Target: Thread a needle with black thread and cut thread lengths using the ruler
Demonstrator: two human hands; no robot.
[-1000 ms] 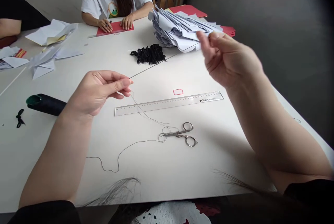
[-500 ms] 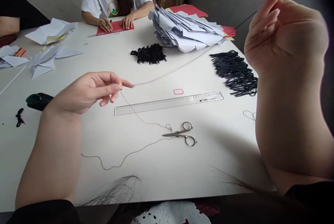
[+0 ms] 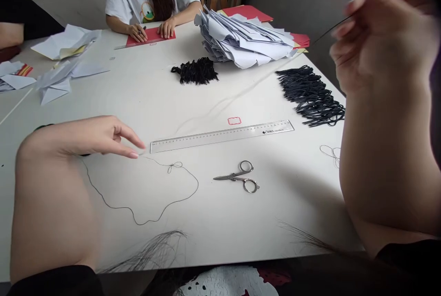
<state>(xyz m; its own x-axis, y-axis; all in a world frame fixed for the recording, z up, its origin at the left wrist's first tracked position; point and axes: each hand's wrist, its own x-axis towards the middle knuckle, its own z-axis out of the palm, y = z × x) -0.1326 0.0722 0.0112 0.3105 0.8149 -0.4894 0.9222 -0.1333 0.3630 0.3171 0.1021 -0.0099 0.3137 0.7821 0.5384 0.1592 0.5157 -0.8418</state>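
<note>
My left hand [image 3: 103, 135] is low over the table by the ruler's left end, thumb and forefinger pinched at a thin dark thread [image 3: 193, 197]. From these fingertips the thread runs right to a small loop and curves back along the table. My right hand [image 3: 386, 34], raised at the upper right and blurred, has its fingers closed on a thread. That strand slants down-left and hangs as a faint blur above the table. Scissors [image 3: 236, 177] lie slightly open below the clear ruler [image 3: 222, 136].
Black cord bundles [image 3: 196, 71] and black looped cords [image 3: 310, 96] lie beyond the ruler. A pile of white paper [image 3: 244, 38] stands at the back. Across the table, a person's hands [image 3: 151, 31] rest on red paper. Folded white papers [image 3: 65, 68] lie left.
My left hand has moved down and left, drawing the thread's loop away from the scissors. The strand to my right hand has gone slack and blurred. My right hand has turned and shifted slightly right.
</note>
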